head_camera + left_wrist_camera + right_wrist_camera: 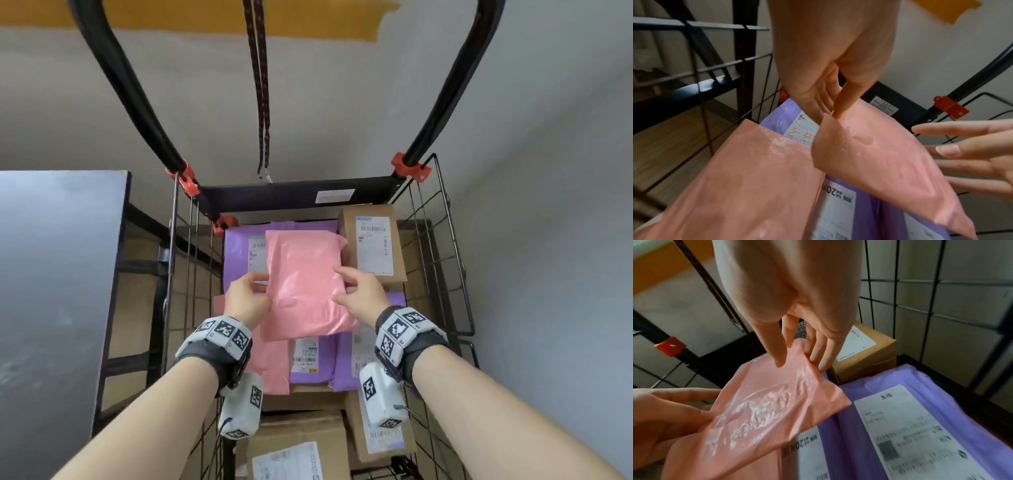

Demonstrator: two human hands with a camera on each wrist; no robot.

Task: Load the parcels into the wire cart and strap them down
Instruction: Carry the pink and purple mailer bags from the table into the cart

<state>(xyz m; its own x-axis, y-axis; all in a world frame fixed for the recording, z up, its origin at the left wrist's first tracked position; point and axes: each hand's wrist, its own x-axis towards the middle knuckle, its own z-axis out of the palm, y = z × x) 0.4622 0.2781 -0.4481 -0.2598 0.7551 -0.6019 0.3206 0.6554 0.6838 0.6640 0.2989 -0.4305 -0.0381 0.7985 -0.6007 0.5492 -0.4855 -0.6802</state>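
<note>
A pink poly mailer point(305, 291) point(879, 154) point(766, 402) is held just above the parcels lying in the wire cart point(442, 257). My left hand point(246, 294) point(830, 115) pinches its left edge, thumb on top and fingers underneath. My right hand point(356, 287) point(799, 363) is at the mailer's right edge; its thumb lies on the mailer and the straight, spread fingers sit beside the edge. A dark bungee strap point(261, 102) hangs from the cart handle, its hook above the back rail.
Under the mailer lie purple mailers point(239, 250) point(920, 402) and a second pink mailer point(274, 370). A brown box point(373, 243) point(865, 356) stands at the back right, more boxes point(301, 442) at the near end. A dark table point(51, 274) flanks the cart's left.
</note>
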